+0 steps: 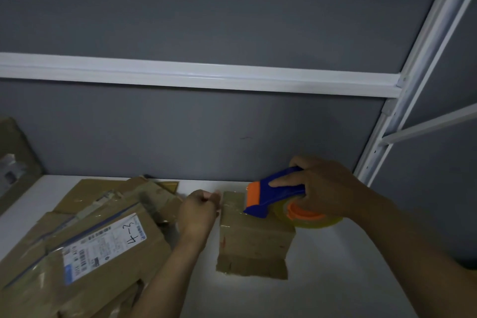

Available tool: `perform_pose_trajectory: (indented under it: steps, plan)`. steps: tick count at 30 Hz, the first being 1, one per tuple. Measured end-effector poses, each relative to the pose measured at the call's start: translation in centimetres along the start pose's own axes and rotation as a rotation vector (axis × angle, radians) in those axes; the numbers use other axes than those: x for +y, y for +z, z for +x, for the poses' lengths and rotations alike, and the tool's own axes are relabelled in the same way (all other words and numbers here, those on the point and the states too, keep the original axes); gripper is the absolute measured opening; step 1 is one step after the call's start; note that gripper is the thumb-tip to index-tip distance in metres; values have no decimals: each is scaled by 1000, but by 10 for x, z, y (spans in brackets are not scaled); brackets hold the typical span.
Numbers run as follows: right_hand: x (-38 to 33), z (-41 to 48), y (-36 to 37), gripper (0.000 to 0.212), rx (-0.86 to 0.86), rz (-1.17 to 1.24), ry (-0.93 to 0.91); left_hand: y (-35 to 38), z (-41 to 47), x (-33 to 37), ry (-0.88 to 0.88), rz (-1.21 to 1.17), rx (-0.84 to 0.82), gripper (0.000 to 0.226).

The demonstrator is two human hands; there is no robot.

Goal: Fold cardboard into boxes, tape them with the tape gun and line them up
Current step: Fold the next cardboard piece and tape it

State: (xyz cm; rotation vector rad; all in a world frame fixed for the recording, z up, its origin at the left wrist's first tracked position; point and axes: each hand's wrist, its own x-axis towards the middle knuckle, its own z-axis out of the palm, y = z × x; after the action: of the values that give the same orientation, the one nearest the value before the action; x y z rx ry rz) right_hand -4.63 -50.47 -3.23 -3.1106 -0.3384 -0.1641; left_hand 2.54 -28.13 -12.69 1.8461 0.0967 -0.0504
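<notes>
Box: The small brown cardboard box (254, 242) sits on the white counter (335, 279), near the middle and close to the grey wall (180, 137). It is folded into shape, and shiny tape shows on its top.
Tape gun: The blue and orange plastic tape gun (273, 193) rests on the far right part of the box top. Its round roll of clear tape (309, 219) hangs past the box's right side.
Right hand: The right hand (322, 186) holds the tape gun, with one finger laid along the blue side.
Left hand: The left hand (197, 210) has its fingers curled up, just beside the box's far left corner. I cannot tell if it pinches a bit of tape or holds nothing.
Flat cardboard: A messy pile of flat brown cardboard pieces (77, 279) lies to the left of the box. One has a white paper label (103, 248) marked "4-3".
How far: It looks like this one box is being taped right now. The pile is not yet folded, and no row of done boxes shows, so most of the job looks left to do.
Around: A white metal shelf frame (402, 124) stands at the right.
</notes>
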Motion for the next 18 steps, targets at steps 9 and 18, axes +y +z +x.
perform_pose_trajectory:
  steps: [9,18]
  plan:
    - [-14,17,3,55,-24,-76,-47,2,9,-17,-174,-124,-99,34]
    - [-15,22,3,57,-73,-109,-22,7,8,-39,23,175,-261,44]
